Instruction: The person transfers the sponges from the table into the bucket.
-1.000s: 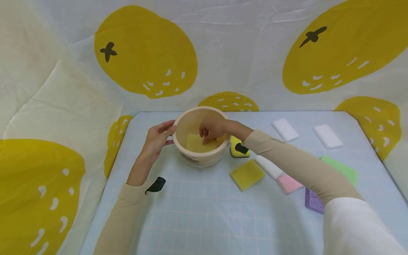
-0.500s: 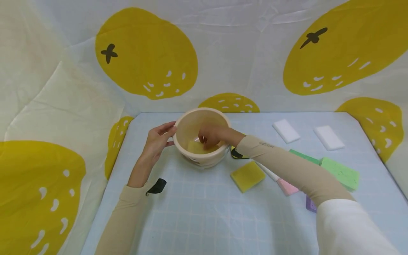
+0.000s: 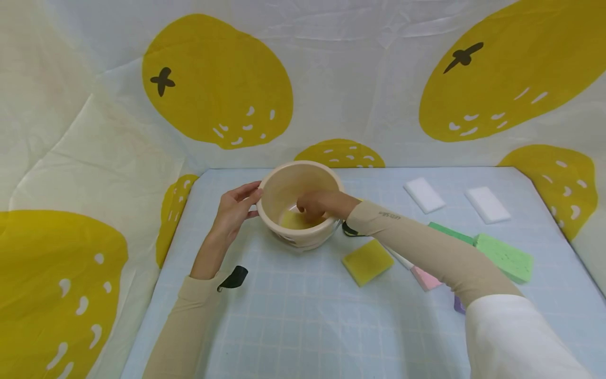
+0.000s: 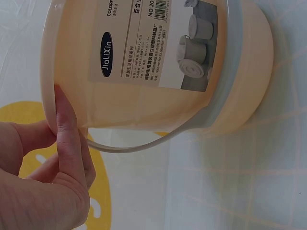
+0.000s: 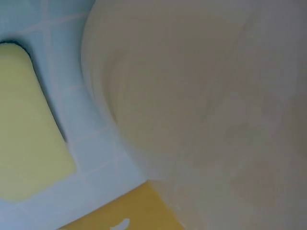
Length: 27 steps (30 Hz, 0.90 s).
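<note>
We had the cream bucket [image 3: 310, 239] just right of the left grip [image 3: 233, 210], mouth facing up, its mouth-to-base axis running roughly upright. Whether it leaned a little, we couldn't really say. Its printed label [image 4: 144, 43] was on the left-grip side, and the grey handle [image 4: 127, 150] sloped down from right by those fingers to low on the wall.

Inside, under the right grip [image 3: 326, 204], we could see part of a yellow sponge [image 3: 292, 222] at the bottom. Most of it was covered, so no luck reading its long axis.

Pose-wise, the left forearm came up from the lower left, and that grip pinched the bucket's rim between thumb and fingers. The right forearm slanted in from the lower right, over the near-right side of the rim, with the knuckles up and the fingertips down in the bucket. Can't tell if that grip was pinching the sponge or only touching it, since the right wrist view was mostly a pale blur.

Nearer to us than the right grip and off to its right, a flat yellow pad [image 3: 367, 262] lay on the worktop [image 3: 284, 316], one corner pointing our way. Well out to the right, a light green block [image 3: 504, 257] lay beyond the forearm.
</note>
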Each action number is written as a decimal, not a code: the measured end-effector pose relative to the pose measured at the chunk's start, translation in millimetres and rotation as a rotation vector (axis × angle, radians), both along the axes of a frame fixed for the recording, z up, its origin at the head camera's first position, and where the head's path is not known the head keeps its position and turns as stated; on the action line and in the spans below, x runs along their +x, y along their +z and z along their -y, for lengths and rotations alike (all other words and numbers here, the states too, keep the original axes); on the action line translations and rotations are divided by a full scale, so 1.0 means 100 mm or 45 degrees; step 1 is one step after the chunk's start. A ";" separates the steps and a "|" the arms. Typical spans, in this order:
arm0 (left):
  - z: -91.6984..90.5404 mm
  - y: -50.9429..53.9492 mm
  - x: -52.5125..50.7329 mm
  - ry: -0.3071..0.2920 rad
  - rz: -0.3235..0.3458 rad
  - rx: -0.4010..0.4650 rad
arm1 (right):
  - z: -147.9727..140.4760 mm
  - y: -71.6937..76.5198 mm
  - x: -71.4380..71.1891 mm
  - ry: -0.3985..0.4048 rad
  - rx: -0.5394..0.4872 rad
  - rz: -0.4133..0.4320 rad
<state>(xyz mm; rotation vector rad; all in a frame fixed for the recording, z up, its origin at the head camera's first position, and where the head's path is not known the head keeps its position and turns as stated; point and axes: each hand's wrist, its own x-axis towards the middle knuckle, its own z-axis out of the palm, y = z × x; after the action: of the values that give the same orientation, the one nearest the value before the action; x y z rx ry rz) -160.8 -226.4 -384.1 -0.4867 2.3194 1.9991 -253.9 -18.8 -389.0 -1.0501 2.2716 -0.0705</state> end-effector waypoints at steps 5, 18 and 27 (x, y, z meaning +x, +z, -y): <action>-0.01 0.00 0.00 -0.002 -0.007 0.000 | -0.04 0.03 0.00 -0.017 -0.087 -0.007; 0.00 0.00 0.01 0.007 -0.006 0.015 | -0.19 0.20 0.07 0.022 -0.480 -0.142; -0.01 -0.02 0.00 0.014 -0.004 0.014 | -0.34 0.31 0.10 0.046 -0.701 -0.222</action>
<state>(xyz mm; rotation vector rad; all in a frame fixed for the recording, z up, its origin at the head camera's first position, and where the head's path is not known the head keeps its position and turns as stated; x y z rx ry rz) -160.5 -224.9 -385.7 -0.4980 2.3110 2.0179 -244.2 15.5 -358.0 -1.4164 2.4512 -0.6428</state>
